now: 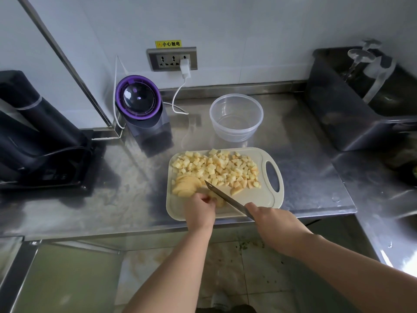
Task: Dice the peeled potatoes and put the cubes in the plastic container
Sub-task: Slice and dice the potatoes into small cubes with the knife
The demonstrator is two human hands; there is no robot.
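Observation:
A pale cutting board (268, 197) lies on the steel counter with a heap of potato cubes (216, 169) across its far half. Fanned potato slices (186, 186) rest at its left side. My left hand (199, 211) presses down on a small stack of potato slices (220, 202) at the board's near edge. My right hand (274, 219) grips the handle of a knife (225, 197), whose blade points up-left beside my left fingers. Behind the board stands the clear plastic container (236, 117), with no cubes in it.
A purple-topped appliance (141, 109) stands behind the board to the left, its white cable plugged into the wall socket (172, 58). A dark machine (33, 136) sits far left. A grey tub (352, 102) stands at the right. The counter's front edge runs just under the board.

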